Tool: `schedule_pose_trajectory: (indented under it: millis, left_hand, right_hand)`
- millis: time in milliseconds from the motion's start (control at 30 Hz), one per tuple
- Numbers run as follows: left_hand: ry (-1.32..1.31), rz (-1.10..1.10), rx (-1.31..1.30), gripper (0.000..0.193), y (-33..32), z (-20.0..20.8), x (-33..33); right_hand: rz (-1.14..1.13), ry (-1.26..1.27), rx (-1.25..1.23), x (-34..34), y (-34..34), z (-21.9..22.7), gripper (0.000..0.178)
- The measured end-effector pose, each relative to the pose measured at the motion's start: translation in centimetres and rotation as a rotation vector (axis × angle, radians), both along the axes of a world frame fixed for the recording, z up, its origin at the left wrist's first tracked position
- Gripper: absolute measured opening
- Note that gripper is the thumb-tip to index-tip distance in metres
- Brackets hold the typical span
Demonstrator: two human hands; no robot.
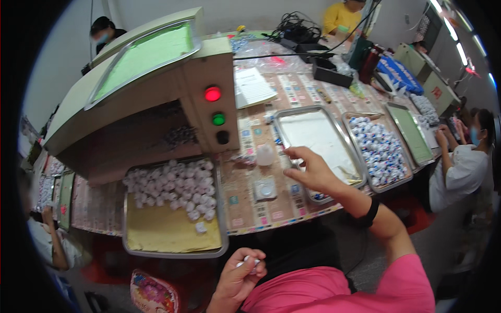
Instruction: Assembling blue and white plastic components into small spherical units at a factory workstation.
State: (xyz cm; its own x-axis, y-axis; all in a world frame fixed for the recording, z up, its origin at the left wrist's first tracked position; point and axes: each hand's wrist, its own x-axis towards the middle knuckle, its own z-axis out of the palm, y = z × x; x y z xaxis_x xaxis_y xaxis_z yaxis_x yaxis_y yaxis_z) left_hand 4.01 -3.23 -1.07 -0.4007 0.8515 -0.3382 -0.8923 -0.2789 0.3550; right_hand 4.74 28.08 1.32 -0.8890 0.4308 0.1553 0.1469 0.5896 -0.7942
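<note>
My left hand (241, 276) is held low in front of my body, its fingers curled around one or more small white parts (249, 263); their exact kind is too small to make out. Over the near left edge of a metal tray (308, 130) lined with pale sheet, my right hand (315, 171) hovers with thumb and forefinger apart, and I see nothing held between them. A tray (177, 240) to the left holds a heap of small white rounded pieces (175, 182). Between the trays stand a small translucent cup (265, 155) and a small square pale block (265, 189).
A large beige machine (151, 99) with red and green round lights stands behind the left tray. Further right, a tray of blue-and-white pieces (378, 148) and a green-lined tray (409, 130) lie. Papers (253, 87) and a black box (331, 73) sit behind. Other people sit around the table.
</note>
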Motion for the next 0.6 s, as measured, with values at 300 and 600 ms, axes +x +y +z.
schedule_pose_trajectory:
  millis: [300, 600]
  left_hand:
    - [-0.044, -0.011, 0.034, 0.021, -2.3, -0.9, 0.0]
    - [-0.084, 0.019, 0.022, 0.022, -3.9, -0.9, -0.4]
  right_hand:
    - [-0.025, -0.143, -0.292, -5.6, -0.9, -1.7, 0.041]
    - [-0.048, 0.016, -0.077, -2.3, -2.3, 0.2, 0.038]
